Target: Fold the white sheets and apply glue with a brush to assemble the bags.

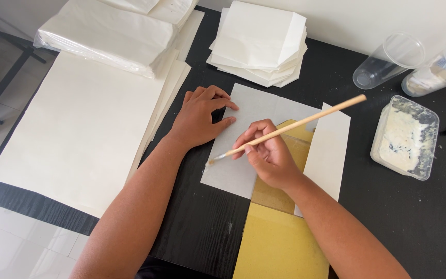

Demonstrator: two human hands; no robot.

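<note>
Left hand (pixel 198 118) is pressing flat, fingers spread, on the white paper sheet (pixel 243 139) mid-bench while the right hand (pixel 267 155) is pinching the glue brush (pixel 285 129) near the sheet's near-left edge, so I'm guessing paste could be smearing onto the black bench (pixel 388 206) if bristles overshoot.

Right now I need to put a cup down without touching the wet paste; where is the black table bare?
Bare black tabletop lies below the clear plastic paste tub, right of the yellow cardboard template. A narrower strip runs between the large cream sheets and that template. The middle is crowded: both hands, the left and right, work on the folded paper.
</note>
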